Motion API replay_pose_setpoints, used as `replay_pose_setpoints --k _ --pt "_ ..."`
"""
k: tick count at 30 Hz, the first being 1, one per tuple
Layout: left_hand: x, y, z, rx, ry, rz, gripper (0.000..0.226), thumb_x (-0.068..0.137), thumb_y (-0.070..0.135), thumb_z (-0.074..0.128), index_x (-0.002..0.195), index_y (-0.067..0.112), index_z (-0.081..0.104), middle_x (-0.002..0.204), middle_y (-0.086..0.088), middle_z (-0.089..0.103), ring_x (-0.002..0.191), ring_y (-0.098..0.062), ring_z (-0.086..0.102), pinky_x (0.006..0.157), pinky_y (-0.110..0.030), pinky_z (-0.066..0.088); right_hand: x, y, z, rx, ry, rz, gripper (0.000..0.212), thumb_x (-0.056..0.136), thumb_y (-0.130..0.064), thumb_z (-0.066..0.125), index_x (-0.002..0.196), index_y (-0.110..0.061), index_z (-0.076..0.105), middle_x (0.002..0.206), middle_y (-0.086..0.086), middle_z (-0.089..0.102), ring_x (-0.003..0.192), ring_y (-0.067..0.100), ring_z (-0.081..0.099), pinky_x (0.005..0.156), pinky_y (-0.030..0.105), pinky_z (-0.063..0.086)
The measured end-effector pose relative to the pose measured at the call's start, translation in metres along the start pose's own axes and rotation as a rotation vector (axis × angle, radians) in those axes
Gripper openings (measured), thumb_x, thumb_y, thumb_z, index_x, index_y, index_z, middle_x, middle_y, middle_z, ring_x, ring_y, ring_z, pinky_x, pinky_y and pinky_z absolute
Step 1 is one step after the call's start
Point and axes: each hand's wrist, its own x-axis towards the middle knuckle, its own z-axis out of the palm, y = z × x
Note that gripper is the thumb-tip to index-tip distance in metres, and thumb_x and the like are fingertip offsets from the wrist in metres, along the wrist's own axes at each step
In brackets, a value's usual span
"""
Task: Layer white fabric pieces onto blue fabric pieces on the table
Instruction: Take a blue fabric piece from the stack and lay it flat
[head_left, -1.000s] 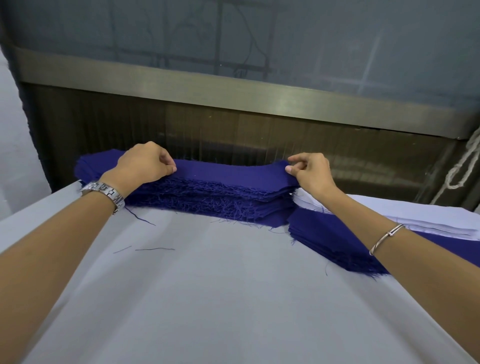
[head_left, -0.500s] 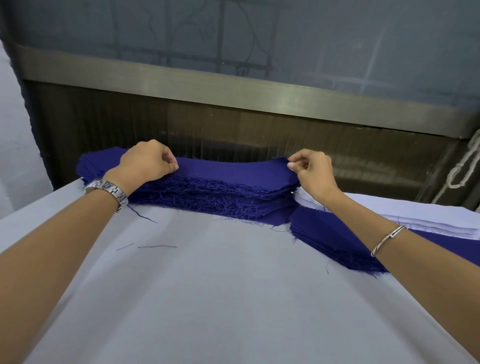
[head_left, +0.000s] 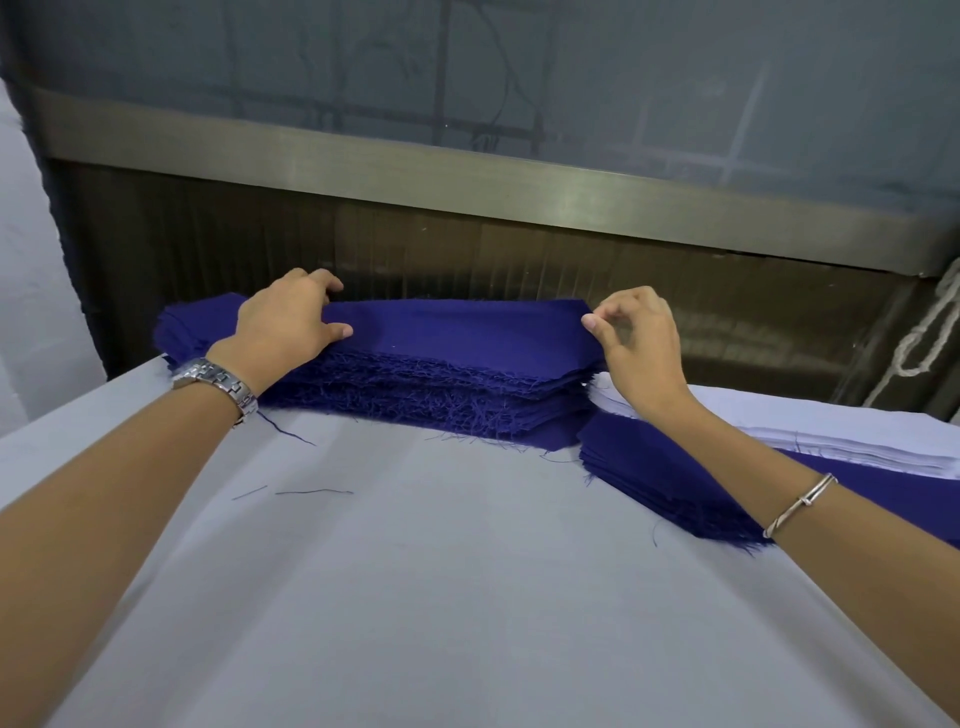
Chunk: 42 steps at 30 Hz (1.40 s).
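The white stack (head_left: 852, 436) runs off the right edge; the right hand (head_left: 641, 345) apparently hides its end.

Frayed blue stack (head_left: 457, 374); white stack (head_left: 852, 441) alongside.

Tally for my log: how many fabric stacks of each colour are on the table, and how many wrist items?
Blue stacks: 2
White stacks: 1
Watches: 1
Bracelets: 1
Total: 5
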Motion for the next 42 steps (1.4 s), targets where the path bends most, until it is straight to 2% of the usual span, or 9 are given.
replay_pose_setpoints --k 6,14,17,20,25,29,31,38,42 --pt "0.007 -0.004 0.003 0.115 -0.036 0.136 0.073 0.092 0.023 0.068 0.154 0.024 0.028 0.154 -0.009 0.037 0.138 -0.036 0.032 0.107 -0.052 0.034 -0.008 0.0 -0.008 0.067 0.032 -0.135 0.012 0.096 -0.014 0.065 0.09 -0.004 0.067 0.102 0.007 0.061 0.102 0.026 0.054 0.09 0.042 0.045" --pt "0.004 -0.003 -0.022 0.354 0.081 0.24 0.031 0.095 0.032 0.062 0.125 0.024 0.064 0.118 -0.004 0.067 0.118 -0.028 0.052 0.104 -0.043 0.027 -0.007 0.002 -0.012 0.125 0.048 -0.17 0.01 0.097 -0.011 0.063 0.092 -0.003 0.063 0.094 0.004 0.062 0.091 0.02 0.057 0.083 0.034 0.046" --pt "0.002 -0.002 -0.037 0.373 0.104 0.228 0.03 0.097 0.035 0.059 0.123 0.022 0.065 0.113 -0.006 0.069 0.114 -0.029 0.055 0.104 -0.041 0.027 -0.007 0.0 -0.016 0.245 0.009 -0.061 0.006 0.098 -0.014 0.062 0.093 -0.011 0.062 0.084 -0.005 0.062 0.081 0.009 0.058 0.075 0.028 0.048" --pt "0.0 0.002 -0.055 0.371 0.069 0.214 0.033 0.098 0.038 0.056 0.126 0.022 0.063 0.114 -0.008 0.069 0.113 -0.03 0.057 0.103 -0.041 0.028 -0.007 -0.003 -0.025 0.358 -0.015 0.012 0.008 0.099 -0.011 0.06 0.092 -0.014 0.059 0.078 0.002 0.065 0.077 0.016 0.061 0.07 0.03 0.049" --pt "-0.006 0.021 -0.086 0.14 -0.122 0.176 0.037 0.095 0.042 0.059 0.125 0.021 0.063 0.12 -0.012 0.065 0.109 -0.034 0.057 0.096 -0.049 0.046 -0.007 0.006 -0.061 0.359 -0.052 0.069 0.007 0.099 -0.014 0.06 0.094 -0.019 0.06 0.079 -0.002 0.07 0.078 0.009 0.067 0.067 0.02 0.054" --pt "-0.013 0.039 -0.1 0.009 -0.221 0.209 0.043 0.09 0.041 0.065 0.127 0.02 0.065 0.132 -0.006 0.062 0.123 -0.03 0.053 0.105 -0.048 0.042 -0.011 0.025 -0.103 0.385 -0.105 0.195 0.008 0.098 -0.017 0.062 0.093 -0.024 0.063 0.068 -0.009 0.073 0.051 0.006 0.063 0.048 0.014 0.049" --pt "-0.019 0.049 -0.104 -0.04 -0.305 0.265 0.026 0.089 0.041 0.065 0.111 0.028 0.071 0.12 0.001 0.068 0.112 -0.023 0.059 0.101 -0.044 0.044 -0.015 0.037 -0.125 0.395 -0.16 0.276 0.003 0.097 -0.015 0.063 0.095 -0.016 0.066 0.064 -0.003 0.072 0.044 0.008 0.058 0.044 0.016 0.048" --pt "-0.034 0.073 -0.087 -0.019 -0.793 0.369 0.018 0.094 0.034 0.058 0.105 0.035 0.072 0.093 0.023 0.074 0.089 0.001 0.07 0.082 -0.022 0.05 -0.042 0.079 -0.203 0.276 -0.623 0.515 0.017 0.076 -0.023 0.071 0.083 -0.009 0.077 0.071 0.008 0.07 0.047 0.014 0.057 0.044 0.02 0.05" --pt "-0.043 0.088 -0.065 -0.001 -1.069 0.379 0.022 0.095 0.033 0.058 0.111 0.025 0.072 0.1 0.01 0.077 0.095 -0.009 0.072 0.086 -0.025 0.056 -0.062 0.11 -0.235 0.226 -0.829 0.614 0.014 0.075 -0.02 0.077 0.074 -0.007 0.073 0.06 0.015 0.058 0.045 0.018 0.051 0.044 0.023 0.046"
